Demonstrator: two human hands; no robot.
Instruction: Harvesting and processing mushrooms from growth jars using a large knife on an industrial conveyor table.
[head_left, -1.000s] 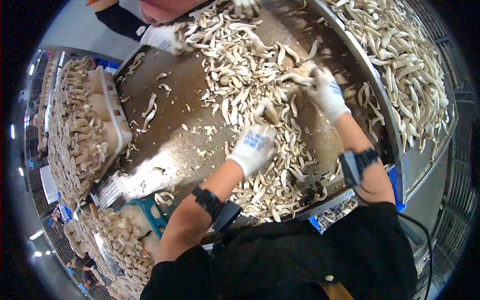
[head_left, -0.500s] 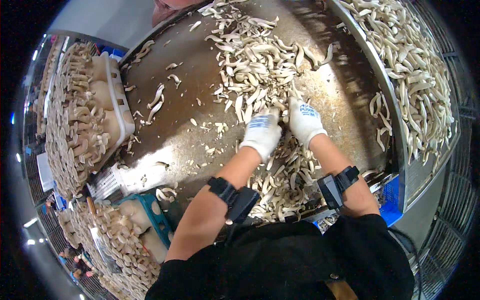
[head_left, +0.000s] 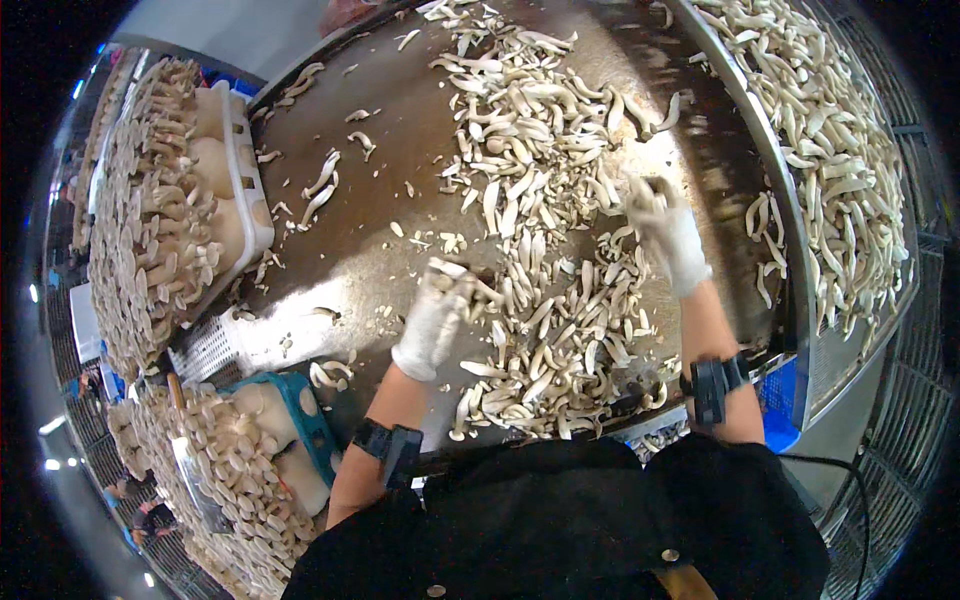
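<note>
A long heap of pale, slender-stemmed mushrooms [head_left: 535, 110] runs down the brown metal table [head_left: 385, 205], with a looser pile of mushrooms [head_left: 560, 330] nearest me. My left hand [head_left: 430, 325], in a white glove, is just left of the near pile. Its fingers are curled, and pale mushroom stems stick out between them. At the right side of the heap is my right hand [head_left: 672, 240], gloved too and smeared by motion. Its fingertips are bent near some pale pieces; whether it grips any is unclear.
Past the table's right metal rim [head_left: 755, 125], another tray is piled with mushrooms [head_left: 835, 180]. On the left stand a white crate [head_left: 243, 175] and a teal crate [head_left: 305, 425] holding bottles topped with growing mushrooms. A knife [head_left: 195, 475] lies on the nearer cluster.
My hands, close together over the heap before, have moved apart: the left one toward me and leftward, the right one to the right. The near pile between them now shows more fully.
</note>
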